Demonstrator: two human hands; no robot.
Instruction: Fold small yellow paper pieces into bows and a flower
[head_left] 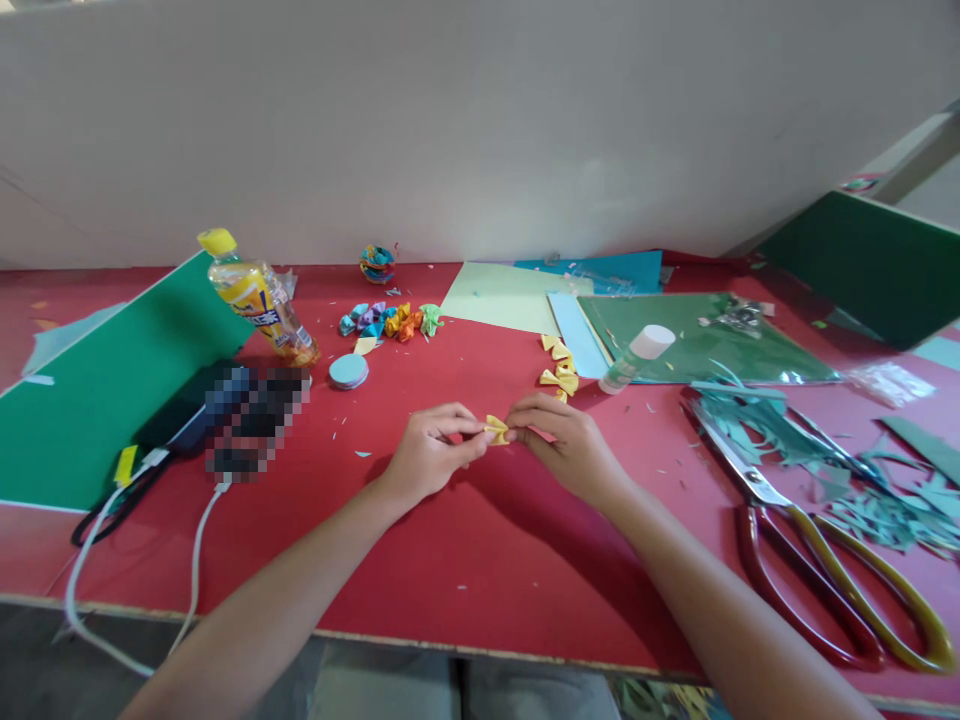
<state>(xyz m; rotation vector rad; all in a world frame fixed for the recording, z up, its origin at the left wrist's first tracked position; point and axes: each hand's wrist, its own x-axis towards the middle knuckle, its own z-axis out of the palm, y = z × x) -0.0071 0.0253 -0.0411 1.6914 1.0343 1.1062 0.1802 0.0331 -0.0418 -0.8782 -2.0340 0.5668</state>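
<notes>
Between my two hands is a small yellow folded paper piece (496, 430), pinched in the middle like a bow. My left hand (431, 450) grips its left end between thumb and fingers. On the opposite end, the fingertips of my right hand (566, 440) are closed. Several similar yellow paper bows (559, 375) lie just beyond my right hand. A glue stick (637, 358) with a white cap stands tilted in view beside them. Farther left are a row of colourful crumpled paper pieces (394, 320) and a stack of pale paper circles (349, 371).
Large scissors (757, 490) and green paper scraps (877, 510) lie at right. A drink bottle (262, 305), a black device (199, 405) and a white cable (196, 560) are at left. Behind are green sheets (697, 335) and a colourful paper ball (376, 264) near the wall.
</notes>
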